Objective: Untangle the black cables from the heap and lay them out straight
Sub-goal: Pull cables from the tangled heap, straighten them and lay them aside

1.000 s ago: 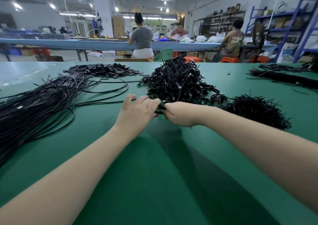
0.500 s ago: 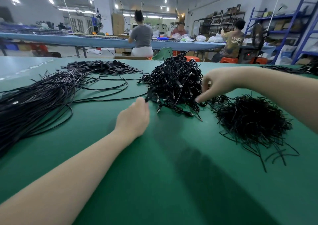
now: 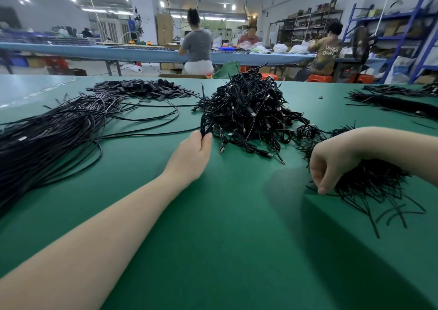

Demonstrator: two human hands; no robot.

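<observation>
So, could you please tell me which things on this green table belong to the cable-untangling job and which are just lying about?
Part of the job:
- tangled heap
- cable bundle gripped by the left hand
- straightened cables
- right hand, fingers curled, above the short black strips

Lying about:
- flat black pieces
- far-right cable pile
- green table
</observation>
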